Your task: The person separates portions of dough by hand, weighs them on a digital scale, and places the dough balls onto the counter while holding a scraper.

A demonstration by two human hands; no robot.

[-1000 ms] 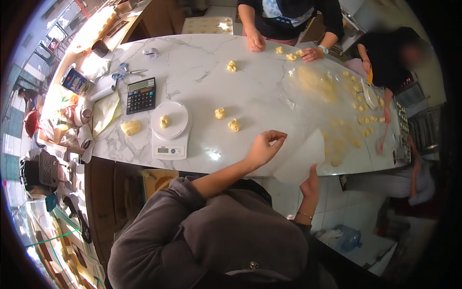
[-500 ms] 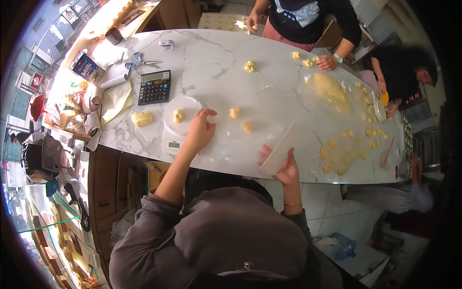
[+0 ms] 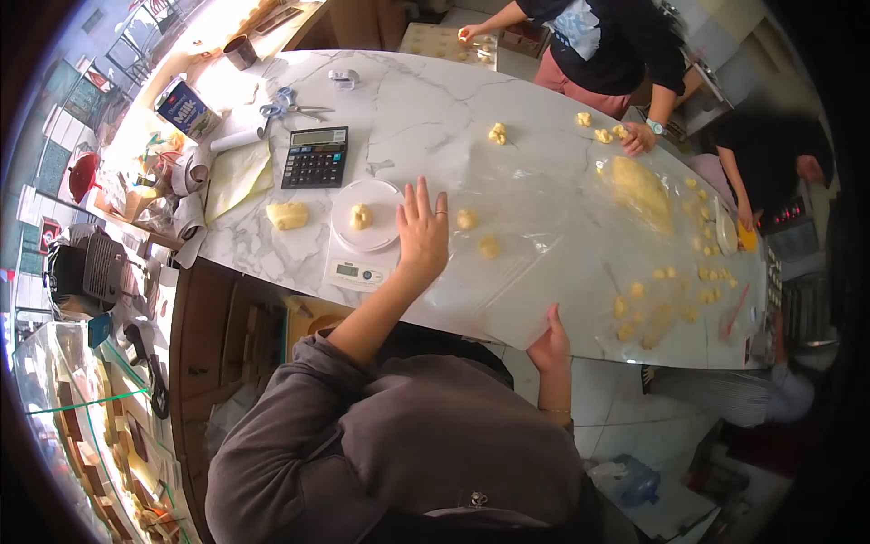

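My left hand [image 3: 423,234] is open, fingers spread, just right of a white kitchen scale [image 3: 361,272]. On the scale's round plate sits a small lump of yellow dough [image 3: 361,216]. My right hand [image 3: 551,346] grips the near edge of a clear plastic sheet [image 3: 521,304] by the table's front edge; its thumb shows and its fingers are hidden under the sheet. Two small dough balls [image 3: 467,219] lie right of my left hand, looking hazy under plastic. A bigger dough piece [image 3: 287,216] rests left of the scale.
A calculator [image 3: 314,158], scissors [image 3: 294,107] and a milk carton [image 3: 188,109] are at the left. A large dough mass [image 3: 637,192] and several dough lumps lie at the right. A person's hand [image 3: 640,138] touches lumps across the table; another person works at the far right.
My left hand has moved off the scale's edge to the right and spread its fingers. My right hand has lowered the sheet's edge toward the table front. The whole view has shifted slightly.
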